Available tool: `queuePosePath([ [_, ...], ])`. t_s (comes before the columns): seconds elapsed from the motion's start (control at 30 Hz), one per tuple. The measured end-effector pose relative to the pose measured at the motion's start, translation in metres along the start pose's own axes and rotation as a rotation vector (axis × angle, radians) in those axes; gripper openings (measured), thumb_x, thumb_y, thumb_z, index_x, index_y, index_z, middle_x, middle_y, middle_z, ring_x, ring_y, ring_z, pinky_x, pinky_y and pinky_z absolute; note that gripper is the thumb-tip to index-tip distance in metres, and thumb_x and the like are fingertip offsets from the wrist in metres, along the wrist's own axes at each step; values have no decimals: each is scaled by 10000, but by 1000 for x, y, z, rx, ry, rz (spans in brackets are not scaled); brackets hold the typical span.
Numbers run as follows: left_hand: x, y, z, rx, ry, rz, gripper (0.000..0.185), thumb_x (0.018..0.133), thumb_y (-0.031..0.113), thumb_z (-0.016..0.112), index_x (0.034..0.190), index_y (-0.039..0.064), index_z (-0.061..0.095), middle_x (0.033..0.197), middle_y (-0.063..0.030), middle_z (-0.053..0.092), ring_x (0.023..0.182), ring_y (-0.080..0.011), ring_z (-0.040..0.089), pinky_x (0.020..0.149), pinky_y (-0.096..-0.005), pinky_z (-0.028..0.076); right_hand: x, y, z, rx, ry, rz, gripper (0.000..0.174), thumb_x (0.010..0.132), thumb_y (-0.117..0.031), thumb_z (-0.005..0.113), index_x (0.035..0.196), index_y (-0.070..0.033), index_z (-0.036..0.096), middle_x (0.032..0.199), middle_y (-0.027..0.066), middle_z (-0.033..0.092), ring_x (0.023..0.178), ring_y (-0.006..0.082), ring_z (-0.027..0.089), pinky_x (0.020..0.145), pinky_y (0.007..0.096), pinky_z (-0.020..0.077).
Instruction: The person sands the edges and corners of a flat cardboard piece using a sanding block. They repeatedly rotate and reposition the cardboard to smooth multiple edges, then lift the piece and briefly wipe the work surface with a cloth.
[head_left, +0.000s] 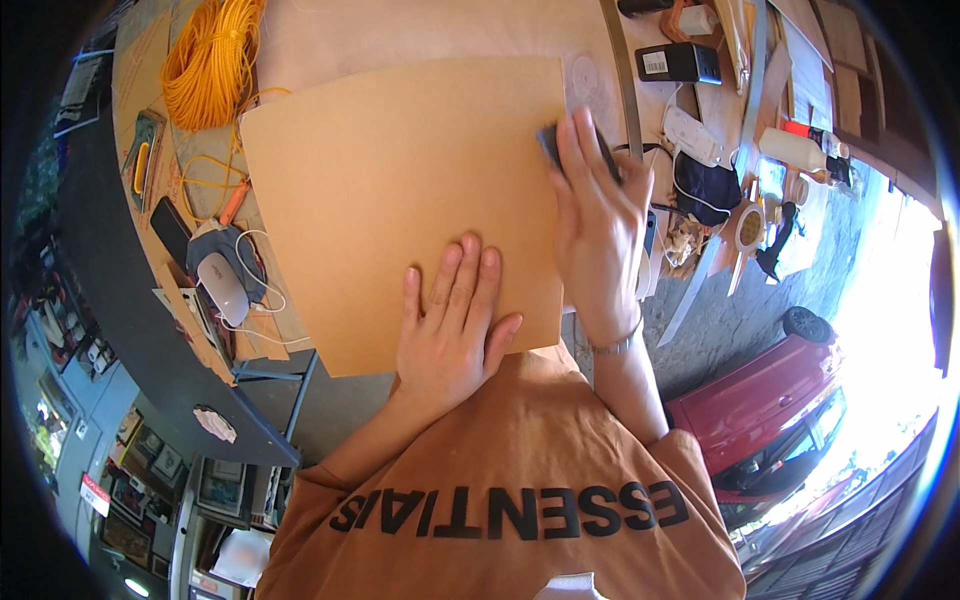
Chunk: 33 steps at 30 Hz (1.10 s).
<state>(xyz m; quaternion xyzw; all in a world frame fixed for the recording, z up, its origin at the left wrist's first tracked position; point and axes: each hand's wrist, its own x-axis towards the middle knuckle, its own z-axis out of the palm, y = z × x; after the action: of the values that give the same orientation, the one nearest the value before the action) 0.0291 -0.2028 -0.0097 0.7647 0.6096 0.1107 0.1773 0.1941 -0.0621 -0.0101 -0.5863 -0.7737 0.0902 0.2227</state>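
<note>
A brown fibreboard or cardboard sheet (405, 165) lies on the wooden worktable (450, 30) and reaches to the near edge, close to my shirt. My left hand (454, 322) presses flat on its lower part, fingers apart, holding nothing. Beyond the sheet's right edge, my right hand (600, 225) grips a dark block-like object (551, 146), its fingers stretched over the top. One corner of that object reaches over the sheet's edge; the rest is largely covered by my fingers, so its kind cannot be told.
Yellow rope (210, 67), an orange-handled tool (235, 201), a phone (172, 229) and a white device with a cable (223, 289) lie left. At right are a metal strip (626, 75), a black box (679, 63), a power strip (694, 135), a tape roll (750, 226) and a bottle (791, 150).
</note>
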Motion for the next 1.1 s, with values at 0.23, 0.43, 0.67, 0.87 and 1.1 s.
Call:
queuePosePath([
  [0.23, 0, -1, -1, -4, -11, 8, 743, 1031, 452, 639, 1598, -6, 491, 1662, -212, 473, 1600, -333, 369, 1310, -564, 169, 11, 6, 9, 5, 55, -53, 469, 927, -69, 760, 1391, -27, 703, 1478, 145, 666, 1098, 407, 610, 1010, 438, 531],
  [0.43, 0, 0, 0, -20, -9, 6, 751, 1023, 446, 652, 1599, -6, 489, 1663, -212, 472, 1598, -336, 373, 1310, -566, 169, 19, 5, 13, -8, 76, -18, 478, 919, -57, 757, 1393, -27, 699, 1444, 130, 690, 1090, 400, 606, 991, 439, 543],
  [0.67, 1, -1, -1, -12, 0, 2, 748, 1022, 435, 654, 1601, -8, 486, 1666, -211, 469, 1600, -337, 367, 1308, -565, 174, 15, 2, 10, 34, 42, 25, 408, 978, -79, 709, 1385, -58, 715, 1461, 134, 681, 1103, 411, 622, 1020, 444, 508],
  [0.87, 1, 0, -1, -16, 7, -5, 737, 1034, 432, 637, 1616, 11, 470, 1686, -180, 449, 1610, -299, 352, 1316, -556, 156, 20, 3, 12, 55, 83, 6, 464, 972, -52, 717, 1435, -74, 693, 1481, 134, 671, 1106, 388, 616, 1035, 431, 499],
  [1.1, 1, 2, 0, -51, 0, -26, 745, 1032, 423, 640, 1625, 11, 456, 1698, -176, 432, 1618, -291, 340, 1317, -547, 158, 14, -1, 8, 85, 19, 80, 492, 955, -43, 728, 1445, -71, 687, 1504, 128, 655, 1102, 420, 610, 1041, 439, 502],
])
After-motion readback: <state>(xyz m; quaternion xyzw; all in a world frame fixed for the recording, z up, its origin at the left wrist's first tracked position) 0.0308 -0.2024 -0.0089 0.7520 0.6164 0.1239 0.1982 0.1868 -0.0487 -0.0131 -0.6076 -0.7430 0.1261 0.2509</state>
